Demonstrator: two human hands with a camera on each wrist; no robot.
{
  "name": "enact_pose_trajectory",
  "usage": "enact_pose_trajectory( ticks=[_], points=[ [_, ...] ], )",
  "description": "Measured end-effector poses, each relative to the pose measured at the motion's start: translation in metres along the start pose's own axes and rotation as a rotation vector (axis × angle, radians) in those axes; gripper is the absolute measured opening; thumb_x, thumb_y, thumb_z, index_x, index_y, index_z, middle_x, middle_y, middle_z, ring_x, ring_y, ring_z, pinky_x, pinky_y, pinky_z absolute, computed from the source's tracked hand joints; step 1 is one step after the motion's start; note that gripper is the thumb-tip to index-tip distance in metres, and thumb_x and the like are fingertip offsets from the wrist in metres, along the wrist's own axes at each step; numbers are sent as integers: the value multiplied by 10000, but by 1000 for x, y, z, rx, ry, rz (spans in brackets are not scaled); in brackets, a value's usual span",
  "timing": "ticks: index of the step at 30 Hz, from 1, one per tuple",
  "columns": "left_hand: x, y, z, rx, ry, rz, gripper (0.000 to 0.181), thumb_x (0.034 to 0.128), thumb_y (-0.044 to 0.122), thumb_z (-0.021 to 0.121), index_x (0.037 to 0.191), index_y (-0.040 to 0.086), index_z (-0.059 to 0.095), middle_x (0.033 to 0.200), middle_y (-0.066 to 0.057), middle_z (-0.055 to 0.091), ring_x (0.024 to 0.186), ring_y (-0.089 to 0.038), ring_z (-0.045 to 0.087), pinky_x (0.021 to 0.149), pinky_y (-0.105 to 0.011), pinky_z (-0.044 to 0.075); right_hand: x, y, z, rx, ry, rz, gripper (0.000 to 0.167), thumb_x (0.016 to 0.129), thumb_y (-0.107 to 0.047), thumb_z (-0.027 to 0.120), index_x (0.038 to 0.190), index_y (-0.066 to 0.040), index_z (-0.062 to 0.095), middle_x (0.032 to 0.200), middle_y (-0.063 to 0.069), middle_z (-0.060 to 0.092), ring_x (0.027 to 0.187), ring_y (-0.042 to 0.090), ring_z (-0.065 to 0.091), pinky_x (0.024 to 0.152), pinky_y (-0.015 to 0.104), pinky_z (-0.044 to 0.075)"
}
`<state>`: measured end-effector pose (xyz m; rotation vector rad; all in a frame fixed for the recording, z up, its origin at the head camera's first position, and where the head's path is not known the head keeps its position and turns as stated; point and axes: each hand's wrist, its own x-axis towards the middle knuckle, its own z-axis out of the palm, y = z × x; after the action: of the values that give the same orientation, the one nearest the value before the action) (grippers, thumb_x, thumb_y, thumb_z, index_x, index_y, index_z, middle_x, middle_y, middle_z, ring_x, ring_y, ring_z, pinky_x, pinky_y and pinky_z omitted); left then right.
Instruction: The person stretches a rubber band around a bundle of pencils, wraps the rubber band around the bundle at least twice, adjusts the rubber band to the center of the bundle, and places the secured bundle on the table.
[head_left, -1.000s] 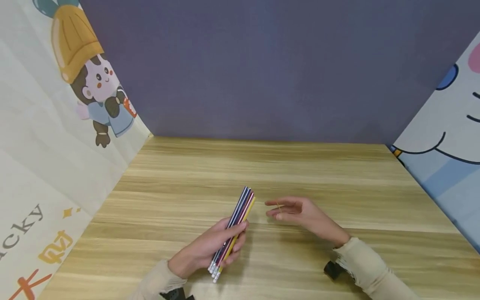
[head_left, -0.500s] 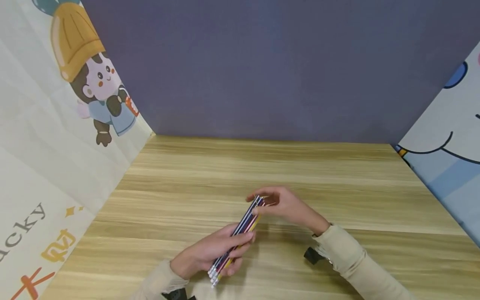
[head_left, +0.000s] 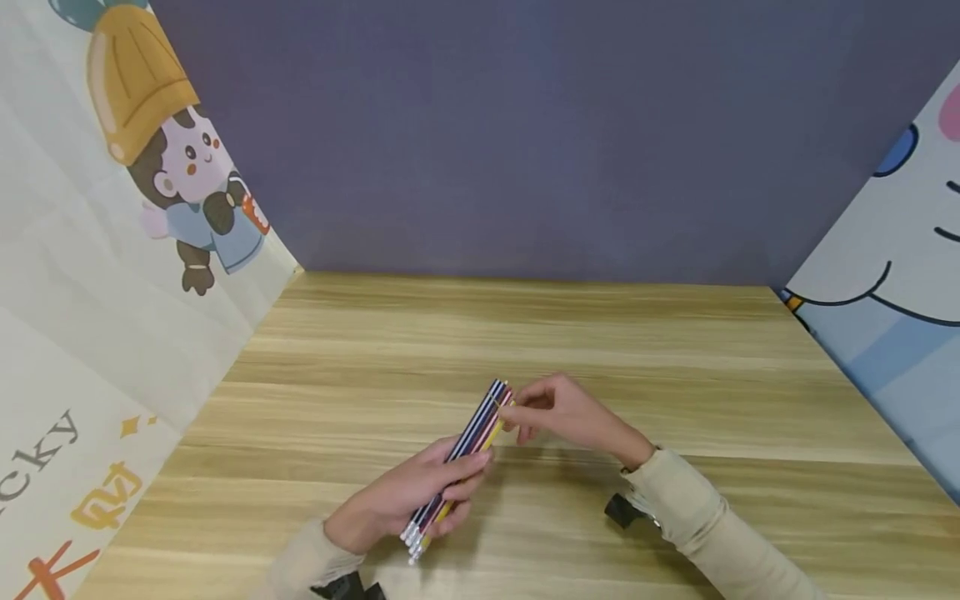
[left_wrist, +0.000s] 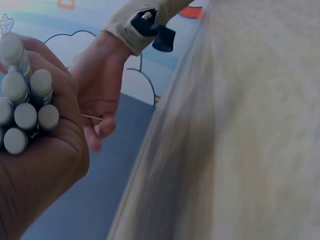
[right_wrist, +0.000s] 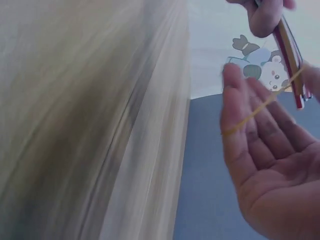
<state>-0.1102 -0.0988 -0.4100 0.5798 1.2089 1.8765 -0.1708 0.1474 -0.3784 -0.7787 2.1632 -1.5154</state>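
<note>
A bundle of several striped and yellow pencils (head_left: 480, 427) slants up and to the right in the left hand (head_left: 416, 492), thumb across it and fingers curled round. Their white eraser ends (left_wrist: 25, 116) fill the left edge of the left wrist view. Close by the bundle's upper end is the right hand (head_left: 576, 418), with a thin yellow rubber band (right_wrist: 252, 115). In the right wrist view the band stretches from one finger towards the thumb, near the ends of the pencils (right_wrist: 291, 60). Whether it passes all round the bundle cannot be told.
Both forearms are above a wood-grain table (head_left: 360, 333). Behind stands a dark grey-blue panel (head_left: 525, 150). Printed cartoon sheets flank the table, a white one (head_left: 67, 275) on the left and a blue one (head_left: 900, 350) on the right.
From the right, the right hand has come to the pencils' upper end with the band. Its fingers have since moved from over the tips to their right side. The left hand keeps its hold.
</note>
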Motion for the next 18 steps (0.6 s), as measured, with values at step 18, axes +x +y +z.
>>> enact_pose_trajectory(
  ticks=[18],
  points=[
    [-9,9,-3,12,178,96,217,1052,160,496,1249,85,447,571,116,364,393,-20,413,314,-136,302,-4,-13,30,163,270,-241,118,966,-8,611,1000,1,724,838,129,663,607,201,593,551,336,577]
  ],
)
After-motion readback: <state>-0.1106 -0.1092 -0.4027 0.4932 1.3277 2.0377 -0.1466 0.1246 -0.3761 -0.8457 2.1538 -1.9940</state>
